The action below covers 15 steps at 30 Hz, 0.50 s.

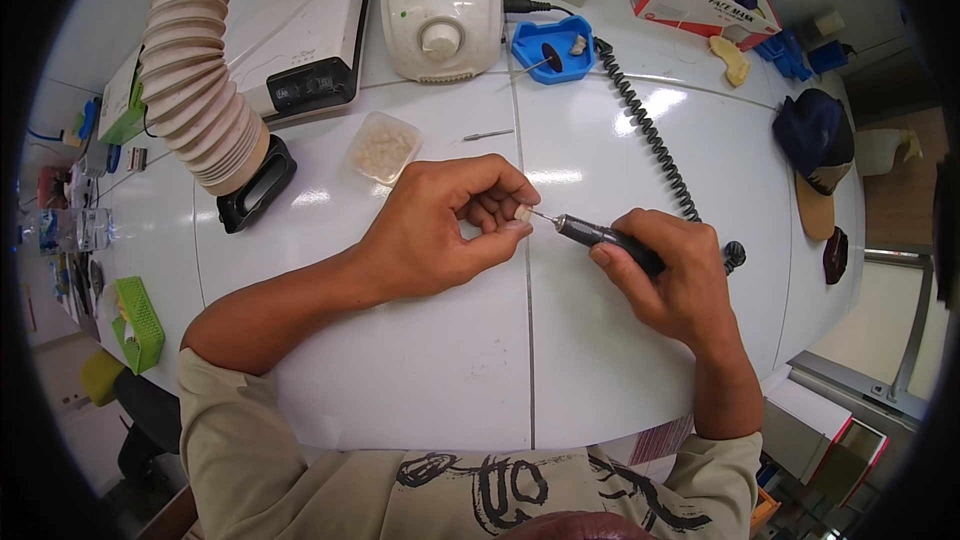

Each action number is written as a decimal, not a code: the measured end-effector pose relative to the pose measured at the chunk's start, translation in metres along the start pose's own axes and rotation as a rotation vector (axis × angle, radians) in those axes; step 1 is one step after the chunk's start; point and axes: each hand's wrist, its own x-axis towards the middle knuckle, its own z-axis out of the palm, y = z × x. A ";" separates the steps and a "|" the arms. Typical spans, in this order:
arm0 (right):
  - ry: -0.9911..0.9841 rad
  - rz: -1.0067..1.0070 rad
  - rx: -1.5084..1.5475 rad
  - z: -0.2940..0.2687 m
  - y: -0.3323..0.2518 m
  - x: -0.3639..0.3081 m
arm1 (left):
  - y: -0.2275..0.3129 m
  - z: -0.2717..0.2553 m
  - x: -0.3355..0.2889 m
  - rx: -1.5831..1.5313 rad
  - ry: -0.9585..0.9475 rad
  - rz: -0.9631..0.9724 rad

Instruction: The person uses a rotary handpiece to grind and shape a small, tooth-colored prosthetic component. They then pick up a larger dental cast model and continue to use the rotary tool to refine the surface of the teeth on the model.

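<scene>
While the left hand (425, 230) pinches it, one small pale piece (522, 213), tooth-like, sits between the tips of thumb and forefinger: forefinger arched above, thumb below, remaining fingers curled behind. Its right side lies exposed, facing the tool.

Right hand (675, 265): closed around one black rotary handpiece (590, 231), thumb along the near side, fingers over the far side. The handpiece's thin metal bit (541, 215) points left and reaches the piece's exposed side; actual contact cannot be told.

Nearby, on the white table (420, 360): one translucent tub (374, 118) of pale bits, just beyond the left hand; one loose slender metal shank (488, 135), lying apart from the fingers; one blue tray (522, 45), farther back; one white unit with a knob (440, 0), left of the tray; one black coiled cord (650, 120), running toward the right hand.
</scene>
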 end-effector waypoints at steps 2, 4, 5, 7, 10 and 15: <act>-0.010 -0.018 -0.005 0.001 0.001 -0.001 | -0.001 0.000 0.000 -0.004 -0.002 0.001; -0.006 -0.021 -0.001 0.001 0.001 -0.001 | -0.001 0.000 0.000 -0.003 -0.001 0.003; 0.002 -0.016 0.006 0.001 0.001 -0.001 | -0.001 0.000 0.000 0.001 0.000 0.004; 0.004 -0.017 0.007 0.001 0.001 -0.001 | -0.001 0.000 0.000 0.004 0.002 0.002; -0.006 -0.020 0.000 0.001 0.002 0.000 | 0.000 0.000 0.000 0.003 0.004 -0.010; -0.012 -0.034 -0.001 0.001 0.003 0.000 | -0.002 0.001 -0.001 -0.005 0.009 -0.009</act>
